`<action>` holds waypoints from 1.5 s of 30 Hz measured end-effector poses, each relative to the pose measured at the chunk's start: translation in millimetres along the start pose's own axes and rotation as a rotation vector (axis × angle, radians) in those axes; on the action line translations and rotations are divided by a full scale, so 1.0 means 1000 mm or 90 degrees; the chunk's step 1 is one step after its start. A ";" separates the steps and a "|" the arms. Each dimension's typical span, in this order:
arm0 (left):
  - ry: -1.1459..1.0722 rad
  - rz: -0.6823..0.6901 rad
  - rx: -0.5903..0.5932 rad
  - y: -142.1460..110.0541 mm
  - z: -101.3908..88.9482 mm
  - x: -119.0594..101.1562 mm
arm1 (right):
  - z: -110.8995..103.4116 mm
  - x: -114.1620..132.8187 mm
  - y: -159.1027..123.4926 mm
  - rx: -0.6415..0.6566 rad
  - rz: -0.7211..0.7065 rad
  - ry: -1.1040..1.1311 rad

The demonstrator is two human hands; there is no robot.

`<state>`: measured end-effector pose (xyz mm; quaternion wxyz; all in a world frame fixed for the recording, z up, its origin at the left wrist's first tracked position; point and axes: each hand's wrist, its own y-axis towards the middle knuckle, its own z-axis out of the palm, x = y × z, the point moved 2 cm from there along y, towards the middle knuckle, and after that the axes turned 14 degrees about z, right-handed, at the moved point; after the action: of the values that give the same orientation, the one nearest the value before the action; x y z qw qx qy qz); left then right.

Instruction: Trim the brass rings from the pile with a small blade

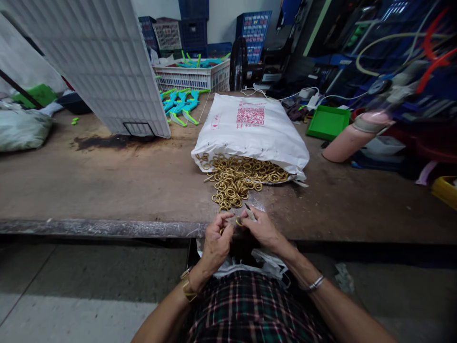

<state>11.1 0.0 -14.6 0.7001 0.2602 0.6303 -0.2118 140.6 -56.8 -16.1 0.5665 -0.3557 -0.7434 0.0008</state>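
Gold rings [233, 186] spill from the open mouth of a white sack [214, 136] onto the table in front of me. At the table's front edge, my right hand [266, 231] pinches a single gold ring [239, 221]. A small pointed blade [250, 214] with a dark tip also sticks out of its fingers. Close beside it on the left, my left hand [216, 243] is closed, its fingers curled. A bit of gold, apparently another ring, shows between them, mostly hidden. Below the hands, an opened bag [273, 262] lies at my lap, its contents dark.
A ribbed white panel [117, 66] stands upright on the wooden table [107, 186] at left. Turquoise clamps [182, 102] lie before a white crate [193, 78]. At right are a green tray [328, 121] and a pink bottle [342, 143].
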 end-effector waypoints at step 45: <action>-0.149 -0.133 0.010 -0.001 -0.002 -0.003 | 0.013 0.008 -0.020 -0.071 -0.193 -0.472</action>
<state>9.0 0.5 -11.9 0.7412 0.1720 0.5661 -0.3171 118.4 -62.7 -5.9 0.2337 -0.2478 -0.9402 0.0054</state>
